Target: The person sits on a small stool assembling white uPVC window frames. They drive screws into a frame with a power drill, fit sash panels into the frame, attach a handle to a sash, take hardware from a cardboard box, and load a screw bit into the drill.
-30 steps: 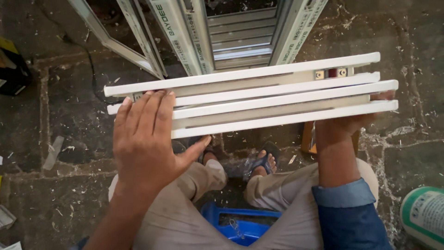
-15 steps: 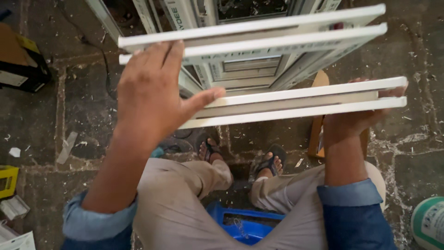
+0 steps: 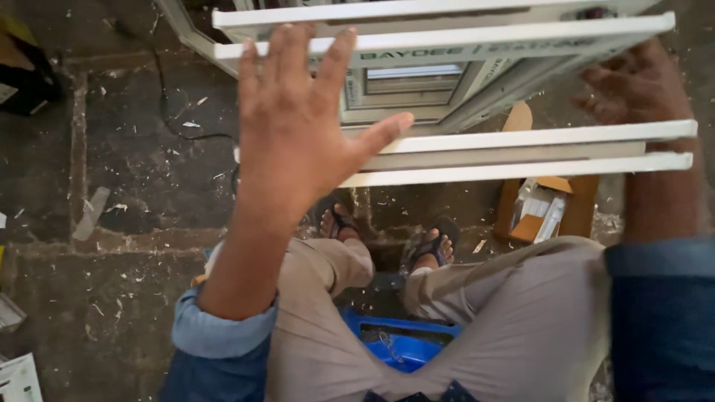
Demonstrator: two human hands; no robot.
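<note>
The white window frame (image 3: 521, 145) is held in the air above the knees. The left hand (image 3: 298, 126) lies on it flat, fingers spread; the right hand (image 3: 633, 89) grasps its far end. A cardboard box (image 3: 544, 208) stands on the floor below.

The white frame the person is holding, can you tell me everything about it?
The white frame is made of long, straight bars that look like plastic, with an open gap between the far pair and the near pair. It is held up flat over the person's knees. The left hand lies spread on top of it, and the right hand grips its right end. More white frames stand on the floor beyond.
</note>
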